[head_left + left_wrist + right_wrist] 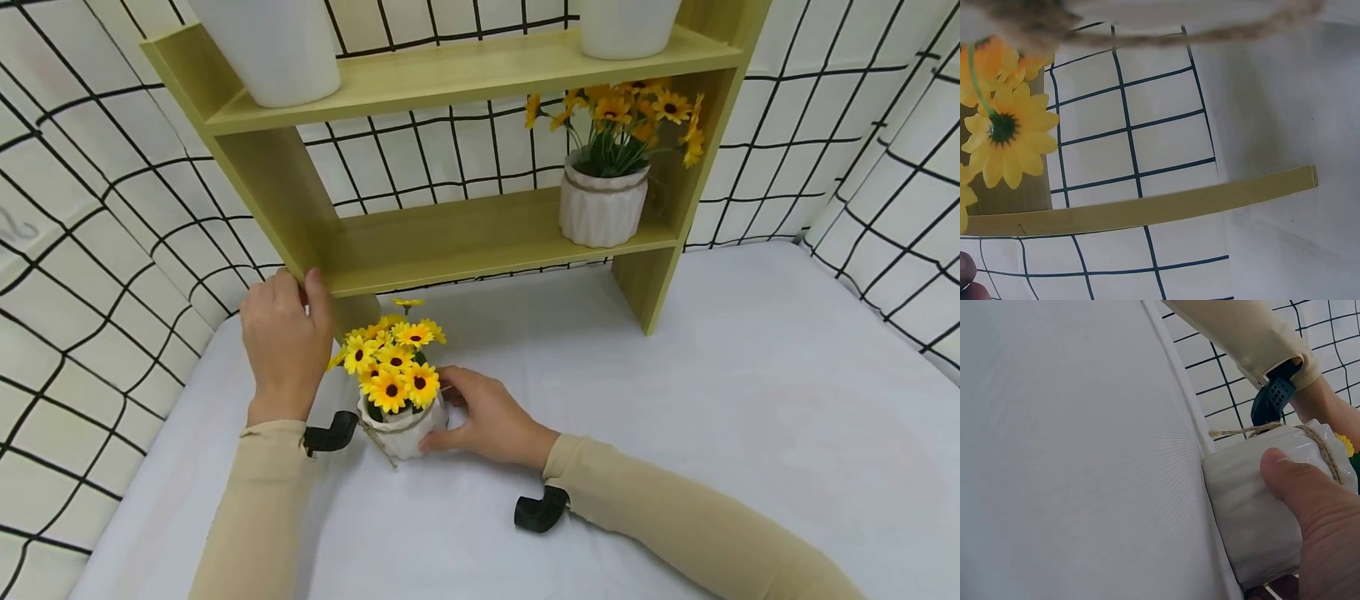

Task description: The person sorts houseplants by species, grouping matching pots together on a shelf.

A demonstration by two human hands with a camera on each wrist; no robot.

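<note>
A white ribbed flowerpot (405, 433) of yellow artificial flowers (393, 358), twine tied round it, stands on the white cloth. My right hand (491, 417) grips it from the right; in the right wrist view the thumb (1300, 487) presses on the pot's side (1247, 506), while the other fingers are mostly hidden. My left hand (288, 346) holds the front edge of the left side panel of a yellow-green wooden shelf (450, 242). In the left wrist view only its fingertips (969, 278) show at the lower left, with yellow flowers (1007, 134) above them.
On the shelf's lower board, at the right, sits another white pot (602, 204) with orange flowers (618, 117). Two plain white containers, one left (273, 50) and one right (628, 25), stand on the upper board. Black wire grid (97, 250) encloses the cloth-covered surface (750, 400).
</note>
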